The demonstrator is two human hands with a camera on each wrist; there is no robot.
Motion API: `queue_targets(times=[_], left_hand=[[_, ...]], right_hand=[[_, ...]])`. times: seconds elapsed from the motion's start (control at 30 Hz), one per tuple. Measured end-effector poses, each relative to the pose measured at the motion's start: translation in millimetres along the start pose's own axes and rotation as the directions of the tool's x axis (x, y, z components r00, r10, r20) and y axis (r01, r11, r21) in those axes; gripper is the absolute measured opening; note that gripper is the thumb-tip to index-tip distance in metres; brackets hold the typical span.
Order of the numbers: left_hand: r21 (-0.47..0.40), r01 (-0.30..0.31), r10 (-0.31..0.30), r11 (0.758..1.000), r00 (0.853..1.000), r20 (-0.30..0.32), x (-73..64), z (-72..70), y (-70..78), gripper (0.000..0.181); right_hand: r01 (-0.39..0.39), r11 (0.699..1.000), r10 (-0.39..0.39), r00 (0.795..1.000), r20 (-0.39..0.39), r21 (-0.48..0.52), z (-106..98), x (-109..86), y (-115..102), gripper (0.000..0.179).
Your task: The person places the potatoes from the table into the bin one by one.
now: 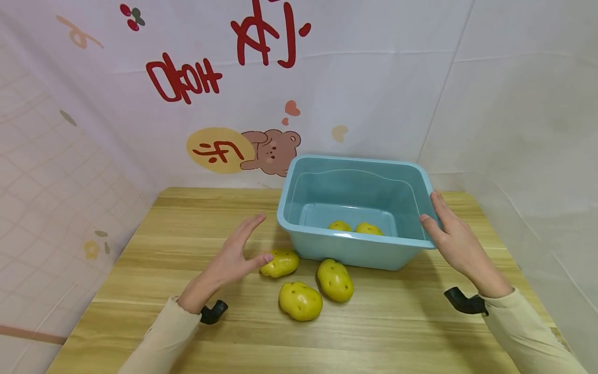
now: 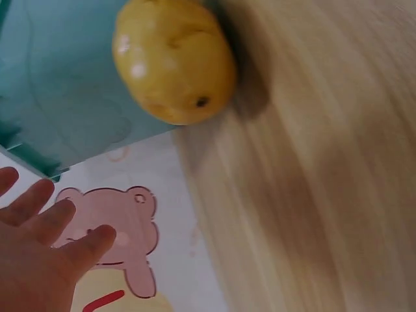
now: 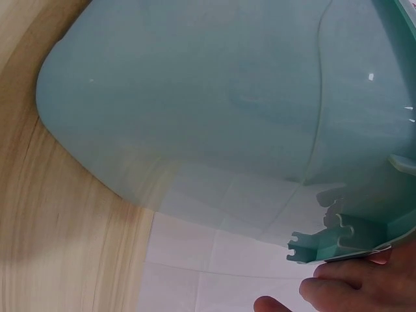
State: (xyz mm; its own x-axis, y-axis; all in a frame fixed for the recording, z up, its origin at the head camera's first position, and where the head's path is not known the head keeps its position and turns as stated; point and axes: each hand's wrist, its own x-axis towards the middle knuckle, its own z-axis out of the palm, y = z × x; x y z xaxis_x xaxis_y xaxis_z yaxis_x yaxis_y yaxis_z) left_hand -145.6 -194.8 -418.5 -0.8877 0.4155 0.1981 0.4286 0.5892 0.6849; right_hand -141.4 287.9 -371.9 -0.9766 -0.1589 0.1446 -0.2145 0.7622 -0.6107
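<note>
A light blue plastic bin [image 1: 355, 253] stands on the wooden table, with yellow potatoes [image 1: 369, 229] visible inside near its front wall. My right hand [image 1: 455, 241] grips the bin's right rim, thumb over the inner side and fingers outside; the right wrist view shows the fingers [image 3: 351, 279] at the rim's underside. To the left of the bin, my left hand [image 1: 231, 259] is spread with nothing in it. Its thumb overlaps the nearest potato [image 1: 282, 264] in the head view. Two more potatoes, one upright [image 1: 335, 280] and one rounder [image 1: 300, 301], lie before the bin.
A white cloth printed with red characters and a bear [image 1: 275, 150] hangs right behind the table [image 1: 187, 218]. More pale cloth closes off the left and right sides. Black wrist mounts [image 1: 215, 311] show below both sleeves.
</note>
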Motion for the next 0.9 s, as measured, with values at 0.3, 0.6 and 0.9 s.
queue_targets(times=[0.3, 0.6, 0.9], left_hand=[[-0.011, 0.038, -0.035, 0.999, 0.987, 0.157, 7.6, 9.2, -12.4, 0.096], [-0.051, 0.087, -0.070, 0.995, 0.961, 0.269, 11.6, 13.3, -19.9, 0.094], [-0.129, 0.126, -0.077, 0.984, 0.940, 0.332, 16.1, 19.8, -28.9, 0.089]], right_hand=[[-0.001, 1.000, 0.001, 1.000, 0.000, -0.002, -0.3, -0.6, 0.4, 0.070], [0.006, 1.000, -0.006, 1.000, -0.005, -0.004, -0.3, -0.8, 0.8, 0.070], [0.006, 1.000, -0.006, 1.000, -0.007, -0.013, -0.1, -0.4, 1.7, 0.071]])
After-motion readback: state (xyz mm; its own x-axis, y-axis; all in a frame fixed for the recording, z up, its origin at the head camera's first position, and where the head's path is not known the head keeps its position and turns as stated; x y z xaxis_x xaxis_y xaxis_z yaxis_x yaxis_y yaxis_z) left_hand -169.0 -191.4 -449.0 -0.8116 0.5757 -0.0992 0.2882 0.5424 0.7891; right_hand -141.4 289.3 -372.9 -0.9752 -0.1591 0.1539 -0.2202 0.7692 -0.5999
